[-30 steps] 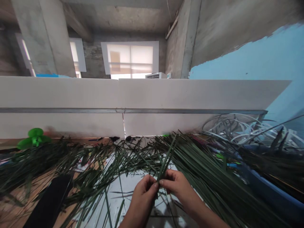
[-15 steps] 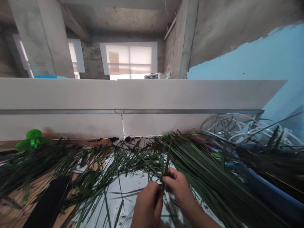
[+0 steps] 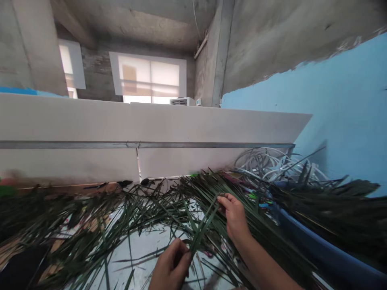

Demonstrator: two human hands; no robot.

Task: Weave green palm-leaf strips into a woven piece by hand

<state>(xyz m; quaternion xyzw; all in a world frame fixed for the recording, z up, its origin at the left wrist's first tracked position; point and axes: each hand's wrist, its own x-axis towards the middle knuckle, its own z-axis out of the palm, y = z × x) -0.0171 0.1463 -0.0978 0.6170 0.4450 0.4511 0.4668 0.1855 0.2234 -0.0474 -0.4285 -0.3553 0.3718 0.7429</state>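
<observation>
Low in the middle of the head view, my left hand (image 3: 171, 264) pinches the lower end of some narrow green leaf strips (image 3: 202, 230). Up and to the right, my right hand (image 3: 234, 213) has its thumb and fingertips closed on the upper end of these strips, which run slanted between both hands. Under my right forearm lies a thick bundle of long green leaves (image 3: 266, 237). Loose cut strips (image 3: 151, 209) are scattered over the white work surface (image 3: 142, 241) beyond and left of my left hand.
A blue tub (image 3: 314, 237) full of dark leaves stands at the right, with coiled white strips (image 3: 272, 163) behind it. Along the back runs a white panel (image 3: 187, 125). A dark flat object (image 3: 22, 264) lies at the lower left.
My hands have moved apart, the right one up and to the right, the left one slightly down and left. The view has turned to the right.
</observation>
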